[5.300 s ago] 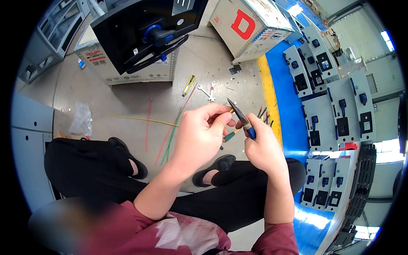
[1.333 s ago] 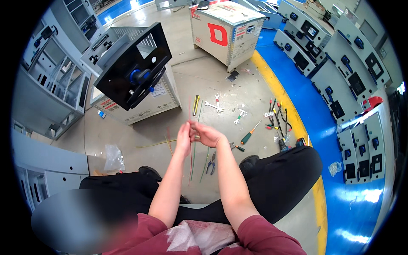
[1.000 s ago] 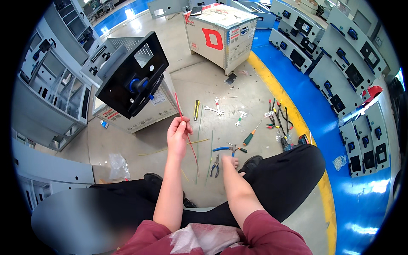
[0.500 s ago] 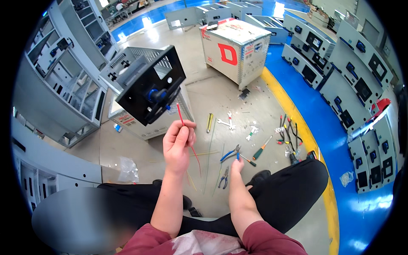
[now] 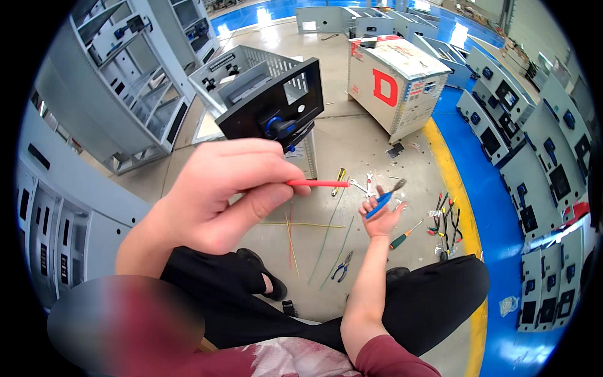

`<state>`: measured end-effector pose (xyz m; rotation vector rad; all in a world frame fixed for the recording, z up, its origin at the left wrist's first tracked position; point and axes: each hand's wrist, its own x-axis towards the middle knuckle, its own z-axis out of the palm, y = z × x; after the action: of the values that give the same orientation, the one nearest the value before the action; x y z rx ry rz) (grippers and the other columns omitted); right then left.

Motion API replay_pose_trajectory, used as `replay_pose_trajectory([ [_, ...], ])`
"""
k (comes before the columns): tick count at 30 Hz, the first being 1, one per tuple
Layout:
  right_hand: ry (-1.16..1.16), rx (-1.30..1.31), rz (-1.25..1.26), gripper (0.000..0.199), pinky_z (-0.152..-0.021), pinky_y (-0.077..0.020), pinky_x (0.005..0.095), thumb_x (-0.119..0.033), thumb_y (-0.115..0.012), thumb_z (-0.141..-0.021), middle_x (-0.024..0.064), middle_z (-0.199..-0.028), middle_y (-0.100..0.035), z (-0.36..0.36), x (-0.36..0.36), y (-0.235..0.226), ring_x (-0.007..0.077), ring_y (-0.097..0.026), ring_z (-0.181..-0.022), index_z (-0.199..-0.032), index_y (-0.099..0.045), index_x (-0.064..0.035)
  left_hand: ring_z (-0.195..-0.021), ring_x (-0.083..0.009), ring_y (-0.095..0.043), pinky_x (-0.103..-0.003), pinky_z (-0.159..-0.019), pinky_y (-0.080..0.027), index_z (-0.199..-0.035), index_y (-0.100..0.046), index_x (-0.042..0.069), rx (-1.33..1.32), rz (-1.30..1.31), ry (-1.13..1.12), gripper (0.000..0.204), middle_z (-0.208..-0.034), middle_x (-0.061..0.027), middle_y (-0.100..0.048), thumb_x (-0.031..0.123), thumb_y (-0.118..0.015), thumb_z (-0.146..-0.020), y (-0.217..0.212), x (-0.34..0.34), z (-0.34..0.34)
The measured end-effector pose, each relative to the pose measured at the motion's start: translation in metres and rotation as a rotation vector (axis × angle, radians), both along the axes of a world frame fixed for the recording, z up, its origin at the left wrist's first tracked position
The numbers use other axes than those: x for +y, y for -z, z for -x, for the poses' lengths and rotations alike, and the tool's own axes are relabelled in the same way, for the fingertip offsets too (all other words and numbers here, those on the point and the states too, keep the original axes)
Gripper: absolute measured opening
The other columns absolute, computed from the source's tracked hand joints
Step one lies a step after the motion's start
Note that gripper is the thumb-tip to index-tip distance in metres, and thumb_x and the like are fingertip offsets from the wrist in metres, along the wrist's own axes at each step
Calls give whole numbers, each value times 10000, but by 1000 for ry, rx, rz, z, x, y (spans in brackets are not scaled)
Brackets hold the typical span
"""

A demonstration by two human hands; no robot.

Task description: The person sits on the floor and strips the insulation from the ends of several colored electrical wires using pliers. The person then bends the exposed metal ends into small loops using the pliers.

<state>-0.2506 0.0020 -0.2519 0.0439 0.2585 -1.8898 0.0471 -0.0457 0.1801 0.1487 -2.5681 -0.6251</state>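
Close in front, my left hand (image 5: 223, 198) pinches a red wire (image 5: 326, 183) between thumb and fingers. Its cut end points right, toward my other hand. Lower and further right, my right hand (image 5: 384, 220) holds blue-handled pliers (image 5: 380, 206) across the palm, with some fingers loosely spread and the metal head pointing up and right. The wire and pliers are apart. Beyond my left hand stands a black front panel (image 5: 270, 103) with a blue-ringed rotary handle (image 5: 281, 127), fixed to a grey metal drawer unit (image 5: 267, 60); my left hand overlaps its lower edge in view.
On the floor lie another pair of pliers (image 5: 342, 267), a green-handled screwdriver (image 5: 405, 235), a yellow-handled tool (image 5: 339, 181), wrenches (image 5: 369, 182) and several loose wires (image 5: 314, 225). A wooden crate (image 5: 402, 88) stands beyond. Cabinets (image 5: 103, 94) rise at left; grey panels (image 5: 540, 169) line the right.
My left hand has come nearer and turned sideways, so the red wire points right. My right hand has lifted the pliers from low near the floor. The view has shifted left.
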Motion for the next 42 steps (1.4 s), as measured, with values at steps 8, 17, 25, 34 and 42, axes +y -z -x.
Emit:
replay_pose_trajectory([
  [8,6,390,-38,468,-794,-423,439,-570,-438,-1113,32,-814,-475,18,12,-77,213,-452,-740,-1130,-616,-138,-717,-316,-718,-397,-622,-558,-1240,-721,73,48,92,-243,254,-876,-117,-746,93,-690,-988,116,-46,-24],
  [17,15,1211,-290,376,-635,-594,308,-77,-532,-1094,46,-996,-570,-98,-25,-173,115,-625,-831,-1465,-474,-63,-654,-234,-629,-352,-591,-496,-1184,-752,19,98,-218,-229,233,-820,-77,-701,16,-712,-955,131,-53,-14],
  [25,256,1597,-190,796,-903,-508,329,183,-600,-851,156,-1325,-542,-145,-20,-202,220,-591,-1015,-1578,-415,-83,-653,-186,-604,-319,-573,-438,-1013,-798,8,252,-55,-276,156,-770,-69,-694,39,-833,-864,115,-47,-15],
  [34,382,1619,-167,840,-947,-480,380,191,-576,-774,163,-1376,-482,-156,-16,-201,274,-538,-1095,-1560,-414,-57,-640,-219,-611,-332,-567,-435,-1021,-798,-6,377,101,-213,232,-788,-76,-721,17,-880,-805,119,-39,-15],
  [42,381,1676,-172,673,-1071,-408,333,161,-480,-849,141,-1388,-457,-166,-10,-210,227,-473,-1201,-1503,-421,12,-603,-231,-578,-341,-547,-454,-1029,-787,-22,374,156,-225,275,-795,-92,-719,54,-895,-788,119,-30,-22],
])
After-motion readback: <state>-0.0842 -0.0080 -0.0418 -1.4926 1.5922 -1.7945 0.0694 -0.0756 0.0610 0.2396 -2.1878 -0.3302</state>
